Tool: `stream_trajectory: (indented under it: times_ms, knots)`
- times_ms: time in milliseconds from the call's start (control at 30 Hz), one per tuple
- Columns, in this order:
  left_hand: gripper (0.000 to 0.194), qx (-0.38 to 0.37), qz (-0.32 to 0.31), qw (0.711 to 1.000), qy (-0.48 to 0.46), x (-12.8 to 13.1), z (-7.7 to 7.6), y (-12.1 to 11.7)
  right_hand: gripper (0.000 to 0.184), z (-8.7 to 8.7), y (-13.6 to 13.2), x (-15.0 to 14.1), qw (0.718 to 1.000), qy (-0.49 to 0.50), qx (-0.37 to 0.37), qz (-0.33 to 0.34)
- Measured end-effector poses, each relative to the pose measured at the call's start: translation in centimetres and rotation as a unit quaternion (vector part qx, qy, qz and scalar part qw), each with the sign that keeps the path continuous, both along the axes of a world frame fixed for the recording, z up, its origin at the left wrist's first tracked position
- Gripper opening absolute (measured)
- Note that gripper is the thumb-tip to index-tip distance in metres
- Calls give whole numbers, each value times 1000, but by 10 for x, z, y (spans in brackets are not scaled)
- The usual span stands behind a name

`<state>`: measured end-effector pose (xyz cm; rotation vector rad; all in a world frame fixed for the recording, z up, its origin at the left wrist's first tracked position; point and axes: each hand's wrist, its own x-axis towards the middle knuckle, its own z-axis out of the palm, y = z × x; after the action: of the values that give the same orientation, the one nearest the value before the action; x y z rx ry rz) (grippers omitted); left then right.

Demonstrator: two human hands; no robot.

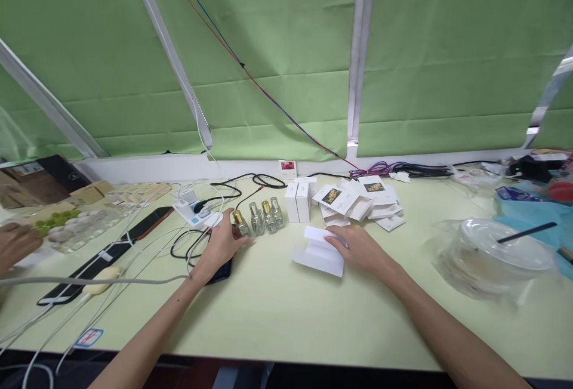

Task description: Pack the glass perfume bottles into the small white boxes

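My left hand [221, 240] has its thumb and fingers around a small glass bottle with a gold cap [240, 223], the leftmost in a short row. Beside it stand more little glass bottles [268, 217], some with silver and some with gold caps. My right hand [358, 249] pinches the upper right side of a white cardboard box [320, 256], which lies unfolded with its flaps apart on the table. Behind that box, closed white boxes [297, 201] stand upright. To their right is a loose pile of flat white cartons [353, 201], some with a printed picture.
A phone [220, 272] lies by my left wrist. Cables and a power strip [194, 210] spread over the left side, near a long black object [111, 255]. Another person's hand [18, 246] is at the far left. A lidded plastic bowl [501, 252] in a bag stands right.
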<state>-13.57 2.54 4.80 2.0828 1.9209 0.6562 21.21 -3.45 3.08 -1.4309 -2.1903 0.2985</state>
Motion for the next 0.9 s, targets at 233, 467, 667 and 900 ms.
stream_trajectory:
  times_ms: [233, 467, 667, 900]
  knots:
    - [92, -6, -15, 999, -37, 8, 1, 14, 32, -2, 1, 0, 1000, -3, 1, -1]
    - [91, 128, 23, 991, 38, 32, 21, 11, 33, -4, 2, 0, 1000, -14, 9, -17]
    - [56, 125, -65, 977, 158, 100, 50, 25, 33, -9, 4, 1, 999, 19, 37, -33]
    - [47, 68, -115, 962, 240, 134, 51, 51, 28, -20, 10, 6, 988, 75, 130, -42]
